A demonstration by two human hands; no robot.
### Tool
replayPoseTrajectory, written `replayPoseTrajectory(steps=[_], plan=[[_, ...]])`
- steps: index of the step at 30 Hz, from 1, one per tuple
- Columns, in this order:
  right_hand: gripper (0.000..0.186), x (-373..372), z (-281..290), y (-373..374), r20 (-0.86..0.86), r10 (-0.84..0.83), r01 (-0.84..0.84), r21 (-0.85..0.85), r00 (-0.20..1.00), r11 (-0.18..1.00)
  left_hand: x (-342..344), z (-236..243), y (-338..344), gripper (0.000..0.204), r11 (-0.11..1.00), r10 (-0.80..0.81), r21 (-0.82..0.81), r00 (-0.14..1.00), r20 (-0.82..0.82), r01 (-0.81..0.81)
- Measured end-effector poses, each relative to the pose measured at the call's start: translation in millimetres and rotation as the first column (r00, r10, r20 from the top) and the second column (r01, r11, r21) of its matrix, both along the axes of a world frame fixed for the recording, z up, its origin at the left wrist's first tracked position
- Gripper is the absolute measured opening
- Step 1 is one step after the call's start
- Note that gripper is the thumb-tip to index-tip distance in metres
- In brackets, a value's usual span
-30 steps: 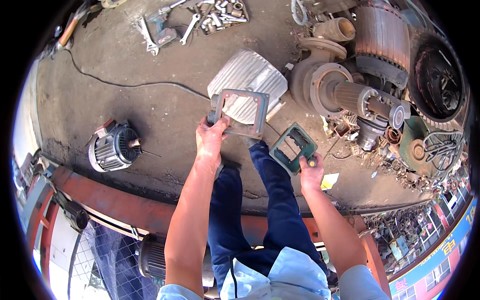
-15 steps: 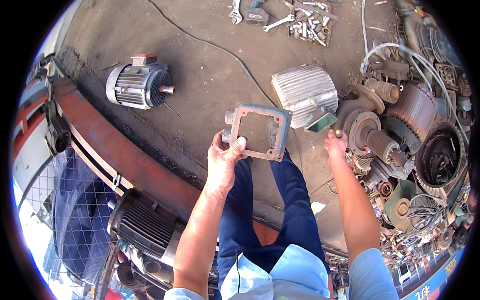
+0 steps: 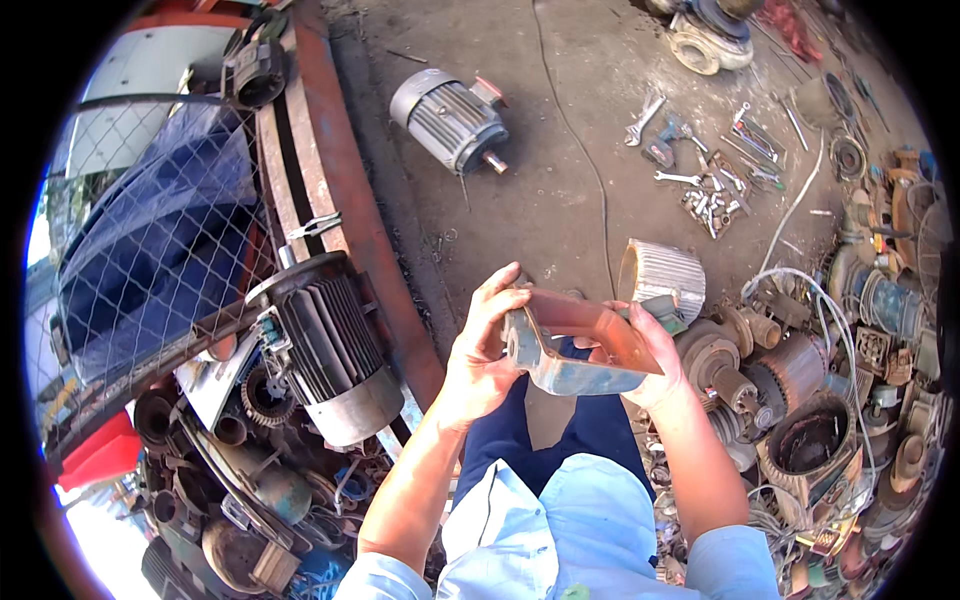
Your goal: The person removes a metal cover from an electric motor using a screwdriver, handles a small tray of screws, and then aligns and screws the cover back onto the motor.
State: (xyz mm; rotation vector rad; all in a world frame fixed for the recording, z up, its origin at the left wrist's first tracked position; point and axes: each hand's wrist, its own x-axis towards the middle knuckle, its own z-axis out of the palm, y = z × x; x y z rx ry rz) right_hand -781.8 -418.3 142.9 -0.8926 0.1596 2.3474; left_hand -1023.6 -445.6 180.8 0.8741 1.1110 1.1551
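A rectangular metal terminal box frame (image 3: 590, 380), worn grey-blue outside and rusty brown inside, is raised in front of my body. My left hand (image 3: 478, 360) grips its left end, thumb below and fingers over the top. At the opposite end, my right hand (image 3: 655, 360) closes round the right side, some fingers inside the opening. The frame is tilted, so its inner wall shows. Just beyond my right hand lies a pale ribbed motor housing (image 3: 668, 275), partly covered by the hand and the frame.
A grey electric motor (image 3: 452, 122) rests on the dirt floor ahead. Wrenches (image 3: 680, 178), a drill (image 3: 660, 150) and sockets (image 3: 712, 212) lie farther right. Scrap motor parts (image 3: 770, 385) crowd my right. A dark finned motor (image 3: 330, 350) stands left by a rusty beam (image 3: 350, 170).
My right hand has come in from beside the ribbed housing and now grips the frame too. The frame has turned from facing me to tilted. The whole view has swung left.
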Motion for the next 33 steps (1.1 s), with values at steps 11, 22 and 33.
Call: replayPoseTrajectory(steps=[11, 22, 33], plan=[[0.034, -220, 80, -15, 0.455, 0.409, -0.610, 0.532, 0.791, 0.587, -144, 52, -191, 0.075, 0.743, 0.669, -0.411, 0.577, 0.469, -0.528], [0.035, -465, 27, -48, 0.727, 0.050, -0.728, 0.685, 0.685, 0.007, -323, 19, -221, 0.057, 0.381, 0.923, -0.373, 0.375, 0.091, -0.846], [0.034, -576, -25, -45, 0.788, 0.168, -0.782, 0.511, 0.592, 0.358, -445, -31, -189, 0.044, 0.398, 0.889, -0.394, 0.454, -0.058, -0.829]])
